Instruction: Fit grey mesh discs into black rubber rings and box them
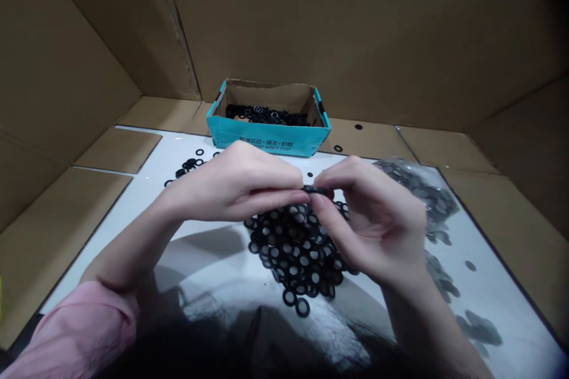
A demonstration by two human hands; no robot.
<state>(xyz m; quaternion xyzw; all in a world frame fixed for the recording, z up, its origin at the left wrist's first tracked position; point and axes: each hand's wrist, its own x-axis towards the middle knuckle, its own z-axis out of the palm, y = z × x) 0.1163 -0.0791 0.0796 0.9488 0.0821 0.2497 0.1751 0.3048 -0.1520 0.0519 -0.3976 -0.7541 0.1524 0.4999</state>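
Note:
My left hand (pixel 235 186) and my right hand (pixel 373 219) meet above a heap of black rubber rings (pixel 297 254) on a white sheet (pixel 213 272). Both hands pinch one small black ring (pixel 316 190) between thumbs and fingertips, fingers closed on it. The ring is held edge-on, so its details are hard to see. A pink sleeve (pixel 84 331) covers my left forearm.
A teal cardboard box (pixel 267 139) holding more black rings stands behind the hands. A clear plastic bag of grey discs (pixel 422 192) lies at the right, with loose grey discs (pixel 480 325) nearer the front. A few rings (pixel 189 163) lie scattered at the left. Cardboard walls (pixel 355 29) surround the work area.

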